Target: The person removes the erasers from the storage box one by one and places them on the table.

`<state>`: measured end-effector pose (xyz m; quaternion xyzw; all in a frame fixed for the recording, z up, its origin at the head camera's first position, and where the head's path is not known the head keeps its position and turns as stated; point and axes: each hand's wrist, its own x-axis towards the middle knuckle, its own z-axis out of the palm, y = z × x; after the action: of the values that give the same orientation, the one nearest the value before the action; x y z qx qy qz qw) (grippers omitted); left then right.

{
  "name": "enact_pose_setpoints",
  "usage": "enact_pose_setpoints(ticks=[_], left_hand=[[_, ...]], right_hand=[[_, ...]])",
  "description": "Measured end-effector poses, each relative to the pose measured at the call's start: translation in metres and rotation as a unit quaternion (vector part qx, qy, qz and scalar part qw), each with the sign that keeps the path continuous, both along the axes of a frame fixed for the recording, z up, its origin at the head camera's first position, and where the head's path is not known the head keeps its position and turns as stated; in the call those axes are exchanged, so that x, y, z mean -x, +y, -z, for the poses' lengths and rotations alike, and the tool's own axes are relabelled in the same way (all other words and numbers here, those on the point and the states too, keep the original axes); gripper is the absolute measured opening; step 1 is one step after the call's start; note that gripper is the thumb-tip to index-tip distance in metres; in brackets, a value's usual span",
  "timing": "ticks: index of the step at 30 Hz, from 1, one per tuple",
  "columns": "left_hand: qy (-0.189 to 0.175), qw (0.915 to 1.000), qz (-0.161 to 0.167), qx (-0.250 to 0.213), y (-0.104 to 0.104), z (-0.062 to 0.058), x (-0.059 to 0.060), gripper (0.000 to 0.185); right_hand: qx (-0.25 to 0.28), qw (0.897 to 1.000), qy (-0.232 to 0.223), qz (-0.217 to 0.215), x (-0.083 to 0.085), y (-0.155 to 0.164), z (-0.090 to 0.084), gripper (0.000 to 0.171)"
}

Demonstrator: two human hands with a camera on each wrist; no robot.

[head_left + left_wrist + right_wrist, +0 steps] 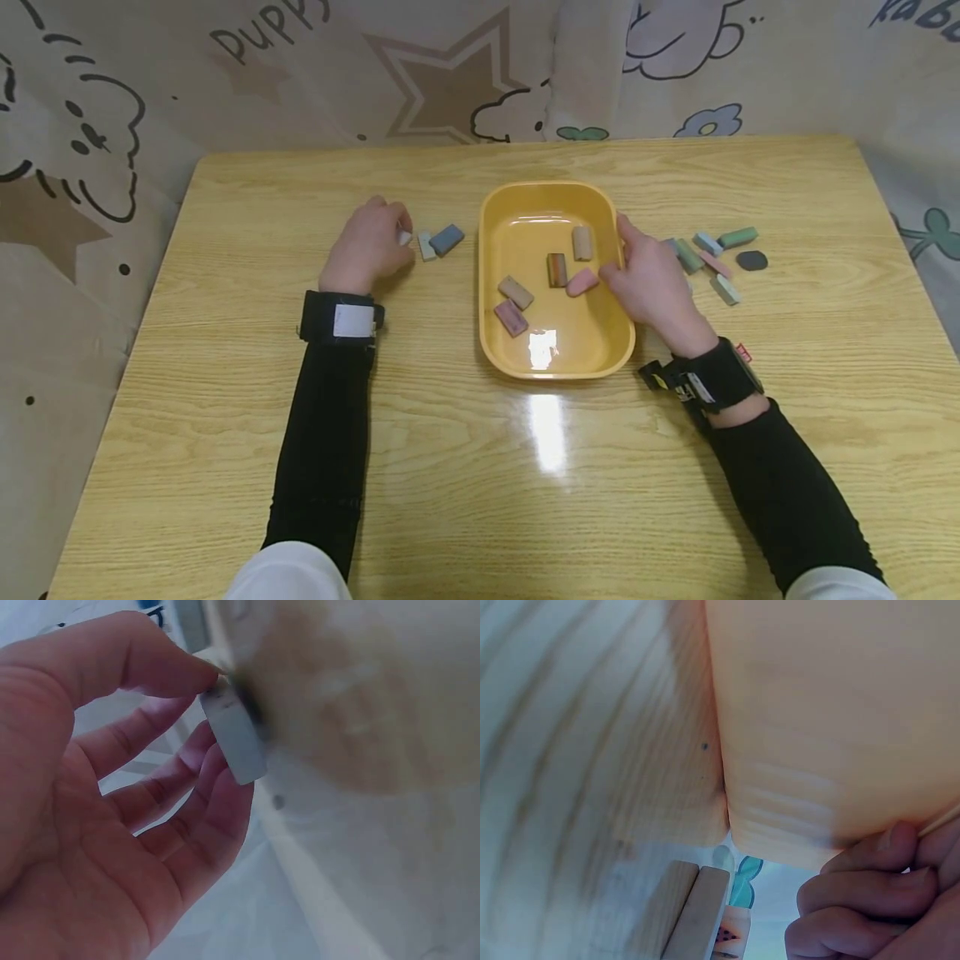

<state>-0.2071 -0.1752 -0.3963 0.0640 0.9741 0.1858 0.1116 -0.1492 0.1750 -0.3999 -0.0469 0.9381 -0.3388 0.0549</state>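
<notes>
My left hand [367, 243] is on the left of the table and pinches a small pale grey block [234, 735] between thumb and fingers. Just right of it lie a pale speckled block [427, 247] and a blue-grey block [447, 240], touching. A yellow tray [557, 367] stands in the middle of the table. In it lie a tan block [582, 243], a striped brown block [557, 271], a rounded pink piece [582, 282], a beige block [516, 292] and a mauve block [511, 318]. My right hand [656, 287] grips the tray's right rim.
Right of my right hand lies a loose group of small pieces, among them a green block [738, 237], a light blue block [707, 243], a dark oval piece [752, 261] and a pale green block [725, 290]. A printed cloth [337, 92] hangs behind the wooden table [450, 483].
</notes>
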Motion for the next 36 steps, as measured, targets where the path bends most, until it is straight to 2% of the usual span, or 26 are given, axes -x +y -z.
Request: enact_pose_setpoints(ticks=[7,12,17,20,23,29,36], left_hand=[[-0.009,1.0,-0.001,0.0,-0.001,0.001,0.001,0.033],[0.015,0.9994,0.012,-0.028,0.005,-0.012,-0.003,0.039],[0.073,0.9941,0.049,-0.064,0.022,-0.033,-0.01,0.039],[0.09,0.9909,0.076,-0.065,0.037,-0.043,-0.015,0.037],[0.096,0.9876,0.111,-0.055,0.054,-0.048,-0.022,0.038],[0.089,0.9769,0.194,-0.016,0.094,-0.045,-0.037,0.034],[0.071,0.9635,0.257,0.024,0.128,-0.031,-0.048,0.028]], right_hand=[[-0.002,1.0,0.001,0.002,0.0,0.0,0.0,0.072],[-0.001,1.0,-0.003,0.003,-0.001,0.0,0.001,0.072],[-0.004,1.0,0.002,0.002,0.0,0.0,0.001,0.072],[-0.005,1.0,0.006,0.001,0.0,0.0,0.0,0.072],[-0.005,1.0,0.007,0.0,0.0,0.0,0.0,0.072],[-0.005,1.0,0.004,-0.001,0.0,0.0,0.001,0.072],[-0.01,1.0,0.004,-0.001,0.0,0.001,0.001,0.072]])
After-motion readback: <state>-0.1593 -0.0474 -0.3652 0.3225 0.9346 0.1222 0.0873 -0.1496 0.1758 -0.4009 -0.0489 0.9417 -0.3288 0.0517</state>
